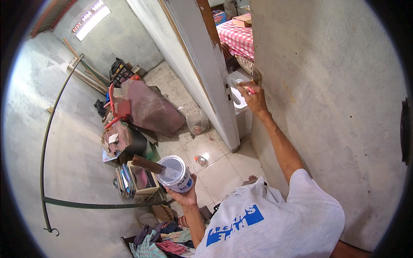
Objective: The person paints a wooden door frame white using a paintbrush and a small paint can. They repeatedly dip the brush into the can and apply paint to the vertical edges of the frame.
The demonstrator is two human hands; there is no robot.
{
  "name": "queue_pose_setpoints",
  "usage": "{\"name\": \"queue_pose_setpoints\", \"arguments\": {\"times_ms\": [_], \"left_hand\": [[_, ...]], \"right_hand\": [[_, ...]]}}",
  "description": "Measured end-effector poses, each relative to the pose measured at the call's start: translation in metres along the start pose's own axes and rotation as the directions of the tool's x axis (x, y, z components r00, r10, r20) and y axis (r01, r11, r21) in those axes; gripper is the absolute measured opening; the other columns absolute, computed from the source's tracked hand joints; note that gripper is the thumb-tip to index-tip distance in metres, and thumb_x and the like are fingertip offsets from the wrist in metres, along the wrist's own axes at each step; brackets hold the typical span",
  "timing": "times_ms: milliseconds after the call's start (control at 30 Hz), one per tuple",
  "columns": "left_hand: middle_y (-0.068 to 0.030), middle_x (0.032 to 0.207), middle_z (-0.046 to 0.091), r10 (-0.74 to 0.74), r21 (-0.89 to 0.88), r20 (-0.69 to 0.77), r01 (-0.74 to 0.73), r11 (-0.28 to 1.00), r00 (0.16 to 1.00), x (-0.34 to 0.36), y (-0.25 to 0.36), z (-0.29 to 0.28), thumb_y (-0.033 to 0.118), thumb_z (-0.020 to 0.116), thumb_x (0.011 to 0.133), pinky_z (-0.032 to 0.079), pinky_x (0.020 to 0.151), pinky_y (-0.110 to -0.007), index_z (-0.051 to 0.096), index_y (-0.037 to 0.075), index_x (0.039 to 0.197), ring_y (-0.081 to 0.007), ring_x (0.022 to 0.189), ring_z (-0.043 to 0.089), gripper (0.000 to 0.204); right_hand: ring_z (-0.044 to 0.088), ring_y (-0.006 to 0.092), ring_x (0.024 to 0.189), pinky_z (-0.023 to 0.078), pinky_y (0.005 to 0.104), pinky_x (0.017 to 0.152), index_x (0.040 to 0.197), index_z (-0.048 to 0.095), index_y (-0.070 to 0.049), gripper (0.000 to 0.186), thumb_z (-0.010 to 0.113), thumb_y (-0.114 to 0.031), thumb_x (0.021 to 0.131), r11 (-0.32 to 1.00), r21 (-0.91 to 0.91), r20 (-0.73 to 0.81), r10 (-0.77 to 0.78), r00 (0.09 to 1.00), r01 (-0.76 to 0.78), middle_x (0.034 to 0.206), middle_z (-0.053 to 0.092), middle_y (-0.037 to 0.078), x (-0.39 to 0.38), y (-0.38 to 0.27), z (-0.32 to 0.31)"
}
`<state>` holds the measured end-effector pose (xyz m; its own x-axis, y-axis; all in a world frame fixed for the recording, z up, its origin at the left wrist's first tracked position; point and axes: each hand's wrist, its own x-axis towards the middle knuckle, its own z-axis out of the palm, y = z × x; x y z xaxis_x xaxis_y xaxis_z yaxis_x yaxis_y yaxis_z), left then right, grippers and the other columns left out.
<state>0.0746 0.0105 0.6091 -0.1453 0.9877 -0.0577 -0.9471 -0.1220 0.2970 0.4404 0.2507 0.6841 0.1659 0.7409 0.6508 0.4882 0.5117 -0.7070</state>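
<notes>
My left hand [186, 196] supports a white paint can [180, 184] with blue print from below, fingers around its side. Pale grey-white paint shows inside the open can, and a flat brown wooden stick [147, 164] leans in it, its upper end past the rim. My right hand [254, 98] is raised at the white door frame [223, 88], closed on a paintbrush with a red handle [251, 90]. The brush's pale head lies close to the frame's edge; whether it touches cannot be made out.
A grey door leaf [327, 86] stands at the right. On the tiled floor [219, 172] is a small clear bottle [200, 160]. Covered furniture [152, 107], a red plastic chair [119, 107] and books [124, 182] crowd the left. A green metal rail [107, 205] crosses near piled clothes [159, 241].
</notes>
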Motion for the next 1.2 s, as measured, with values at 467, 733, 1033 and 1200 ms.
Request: {"name": "queue_pose_setpoints", "arguments": {"times_ms": [467,733,1033,1200], "left_hand": [[-0.0135,0.144,0.052,0.037,0.036,-0.069,-0.035,0.999,0.997,0.001,-0.002,-0.005,0.052,0.072,0.085,0.045,0.097,-0.064,0.043,0.020,0.147,-0.0431,0.131,0.049,0.076],[-0.0140,0.145,0.050,-0.011,-0.010,-0.050,0.010,1.000,0.999,0.007,-0.002,-0.006,0.054,0.071,0.085,0.044,0.099,-0.063,0.042,0.021,0.148,-0.0441,0.132,0.048,0.077],[-0.0095,0.142,0.053,0.017,0.099,-0.094,-0.008,0.995,0.995,0.010,-0.007,-0.010,0.066,0.067,0.083,0.047,0.094,-0.065,0.044,0.024,0.146,-0.0333,0.125,0.053,0.079],[-0.0097,0.142,0.052,0.022,0.096,-0.074,-0.015,0.995,0.997,0.008,-0.005,-0.012,0.067,0.065,0.084,0.047,0.094,-0.065,0.044,0.023,0.146,-0.0334,0.124,0.054,0.079]], "right_hand": [[0.064,0.0122,0.088,0.056,0.0281,0.072,0.110,0.072,-0.005,0.026,0.069,-0.027,0.097,0.949,0.291,-0.162,-0.078,0.984,0.123,0.104,0.068,0.004,0.037,-0.025,0.003],[0.068,0.0206,0.099,0.054,0.0322,0.079,0.112,0.072,-0.005,0.023,0.065,-0.020,0.096,0.989,0.148,-0.052,0.015,0.999,-0.007,0.107,0.071,0.010,-0.022,0.006,0.019],[0.070,0.0166,0.094,0.056,0.0284,0.082,0.113,0.072,-0.003,0.021,0.069,-0.009,0.093,0.974,0.029,-0.033,-0.222,0.975,0.223,0.105,0.073,0.010,0.111,-0.070,-0.030],[0.066,0.0090,0.095,0.053,0.0230,0.086,0.113,0.072,-0.003,0.020,0.070,-0.009,0.094,0.789,0.568,-0.180,-0.157,0.971,0.233,0.102,0.073,0.004,0.129,-0.123,-0.030]]}}
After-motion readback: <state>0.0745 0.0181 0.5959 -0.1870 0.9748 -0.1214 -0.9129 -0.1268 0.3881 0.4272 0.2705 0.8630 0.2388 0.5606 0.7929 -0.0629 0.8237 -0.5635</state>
